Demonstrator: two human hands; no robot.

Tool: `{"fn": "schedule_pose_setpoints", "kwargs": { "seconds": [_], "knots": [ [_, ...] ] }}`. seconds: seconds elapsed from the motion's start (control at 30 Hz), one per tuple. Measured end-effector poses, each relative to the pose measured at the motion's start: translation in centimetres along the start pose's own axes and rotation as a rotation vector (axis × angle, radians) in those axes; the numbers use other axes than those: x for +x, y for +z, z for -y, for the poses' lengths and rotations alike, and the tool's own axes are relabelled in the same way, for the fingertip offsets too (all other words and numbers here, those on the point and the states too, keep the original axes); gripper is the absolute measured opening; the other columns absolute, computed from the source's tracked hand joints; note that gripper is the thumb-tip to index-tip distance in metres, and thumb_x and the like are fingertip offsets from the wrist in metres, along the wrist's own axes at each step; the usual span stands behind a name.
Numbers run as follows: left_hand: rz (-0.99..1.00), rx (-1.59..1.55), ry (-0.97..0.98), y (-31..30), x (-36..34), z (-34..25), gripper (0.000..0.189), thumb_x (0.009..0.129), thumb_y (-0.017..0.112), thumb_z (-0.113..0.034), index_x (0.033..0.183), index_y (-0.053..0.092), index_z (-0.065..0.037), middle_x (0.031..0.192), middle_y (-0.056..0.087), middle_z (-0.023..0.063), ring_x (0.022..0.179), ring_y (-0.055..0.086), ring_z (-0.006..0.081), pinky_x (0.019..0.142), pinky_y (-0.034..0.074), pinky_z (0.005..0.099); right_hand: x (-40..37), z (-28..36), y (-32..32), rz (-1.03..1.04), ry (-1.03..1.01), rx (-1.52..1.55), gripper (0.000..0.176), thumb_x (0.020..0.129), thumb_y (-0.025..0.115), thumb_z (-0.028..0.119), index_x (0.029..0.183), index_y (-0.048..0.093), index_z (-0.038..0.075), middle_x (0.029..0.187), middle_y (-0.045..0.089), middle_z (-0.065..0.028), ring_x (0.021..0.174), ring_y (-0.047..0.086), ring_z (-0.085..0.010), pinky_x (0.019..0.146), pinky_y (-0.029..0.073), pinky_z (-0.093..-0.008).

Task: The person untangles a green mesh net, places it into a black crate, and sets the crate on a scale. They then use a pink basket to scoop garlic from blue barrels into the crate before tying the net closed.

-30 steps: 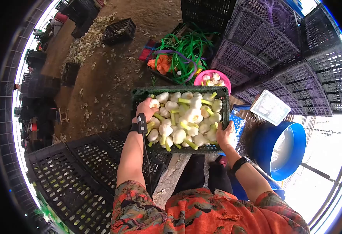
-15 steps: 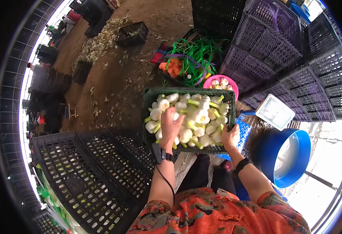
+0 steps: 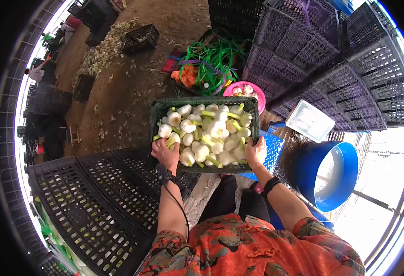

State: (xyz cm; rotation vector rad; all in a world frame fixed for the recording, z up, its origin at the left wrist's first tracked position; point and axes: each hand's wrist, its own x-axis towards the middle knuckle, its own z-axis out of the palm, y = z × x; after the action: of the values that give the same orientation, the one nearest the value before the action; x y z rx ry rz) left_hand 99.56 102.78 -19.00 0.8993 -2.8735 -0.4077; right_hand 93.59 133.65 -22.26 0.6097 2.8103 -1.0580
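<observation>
A dark green plastic crate [image 3: 203, 100] full of white garlic bulbs [image 3: 217, 129] with short green stems is in front of my body. My left hand [image 3: 165, 153] grips its near left corner, the fingers closed over the rim beside the bulbs. On the opposite side, my right hand [image 3: 256, 152] is wrapped round the right edge, thumb on the inside. Both wrists carry black bands, and a cable runs from the left one. The crate's underside is hidden.
Large black crates [image 3: 91, 207] stand at left. A pink basket of garlic [image 3: 262, 100], green straps [image 3: 216, 60] and stacked dark crates [image 3: 298, 55] lie beyond. To the right are a blue textured platform [image 3: 271, 149], a scale [image 3: 310, 120] and a blue tub [image 3: 303, 170].
My left hand has moved from on top of the bulbs down to the crate's left edge and taken hold there. My right hand stays on the right edge. The view has shifted slightly.
</observation>
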Motion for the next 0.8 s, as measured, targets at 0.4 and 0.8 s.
{"fn": "schedule_pose_setpoints", "kwargs": {
  "seconds": [0.4,0.8],
  "knots": [
    [-0.191,0.170,-0.280,4.3,-6.9,-8.5,0.066,0.088,0.045,-0.051,0.142,0.032,-0.016,0.148,0.018,0.0220,0.135,0.009,0.0508,0.102,0.020,0.0659,2.9,-6.0,4.6,0.011,-0.342,-0.398,0.056,0.087,0.053,0.040,0.121,0.047,-0.004,0.125,0.050,-0.0262,0.110,0.053,-0.0373,0.092,0.042,-0.0394],
    [-0.331,-0.631,0.184,-7.3,-18.4,-11.4,0.061,0.079,0.068,-0.010,0.132,0.039,-0.010,0.136,0.032,0.0230,0.117,0.043,0.0380,0.095,0.040,0.0431,3.2,-5.3,0.1,0.255,-0.238,-0.015,0.066,0.075,0.066,0.031,0.125,0.041,-0.003,0.116,0.055,-0.0237,0.106,0.055,-0.0365,0.091,0.043,-0.0400]
  ]
}}
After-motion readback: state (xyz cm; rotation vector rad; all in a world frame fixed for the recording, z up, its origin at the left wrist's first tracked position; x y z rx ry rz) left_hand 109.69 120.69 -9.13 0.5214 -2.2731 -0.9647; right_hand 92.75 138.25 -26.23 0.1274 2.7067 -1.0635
